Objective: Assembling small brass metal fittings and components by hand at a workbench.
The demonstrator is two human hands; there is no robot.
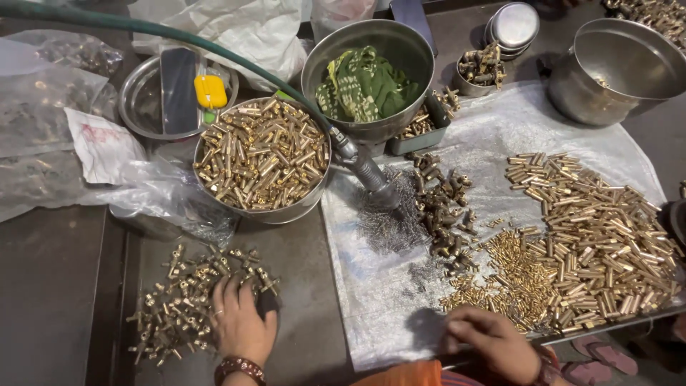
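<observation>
Brass parts lie before you in heaps too dense to count: one loose scatter of small fittings (193, 300) on the dark table (50, 286), one steel bowl (261, 159) heaped with brass tubes, and one broad spread of tubes (600, 236) on the white plastic sheet (386, 300), besides two more steel bowls, one holding a green cloth (364, 84) and one nearly bare (618, 68). Your left hand (239, 322) rests flat, fingers loosely spread, on the near edge of the scattered fittings. Your right hand (493, 342) is curled at the sheet's near edge beside the small brass pieces (514, 279), but you cannot tell whether it pinches anything.
</observation>
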